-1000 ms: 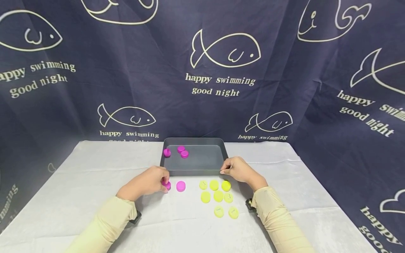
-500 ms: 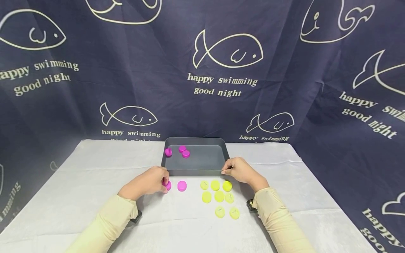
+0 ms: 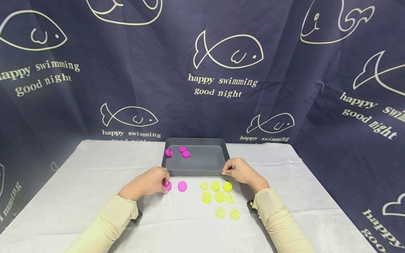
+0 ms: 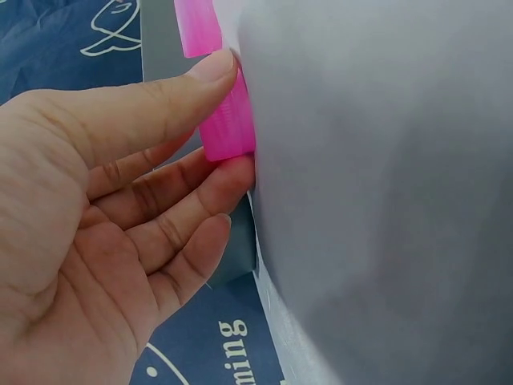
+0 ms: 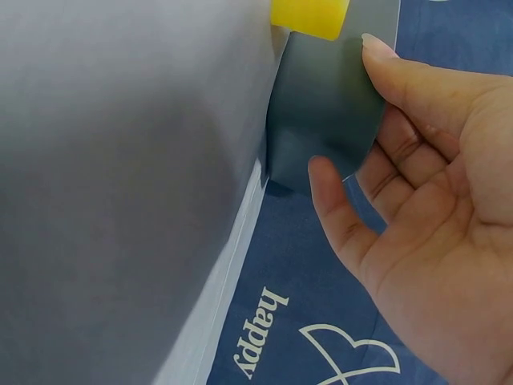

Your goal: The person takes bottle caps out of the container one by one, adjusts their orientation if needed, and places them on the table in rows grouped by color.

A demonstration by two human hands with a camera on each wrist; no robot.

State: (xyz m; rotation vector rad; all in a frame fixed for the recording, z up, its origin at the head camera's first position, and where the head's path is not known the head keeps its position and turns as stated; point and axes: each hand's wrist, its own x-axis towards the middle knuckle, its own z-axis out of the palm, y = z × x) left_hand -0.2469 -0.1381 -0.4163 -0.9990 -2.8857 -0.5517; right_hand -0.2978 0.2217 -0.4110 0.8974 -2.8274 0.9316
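My left hand (image 3: pixel 152 180) pinches a magenta bottle cap (image 3: pixel 169 186) on the table, just in front of the tray's near left corner. The left wrist view shows my thumb and fingertips on the ribbed side of this magenta cap (image 4: pixel 230 128). A second magenta cap (image 3: pixel 182 186) lies to its right. My right hand (image 3: pixel 239 169) holds the dark grey tray (image 3: pixel 194 173) by its near right corner. In the right wrist view the thumb presses the outer face of the tray wall (image 5: pixel 325 112), with other fingers behind it. Three magenta caps (image 3: pixel 186 154) are inside the tray, one tipped on its edge.
Several yellow caps (image 3: pixel 219 196) lie in rough rows on the white tablecloth (image 3: pixel 177 228), in front of the tray's right half. A dark blue curtain (image 3: pixel 171 63) with fish drawings hangs behind the table and along both sides.
The head view has shifted slightly. Both hands keep their places on the cap and the tray corner, and the caps have not moved.
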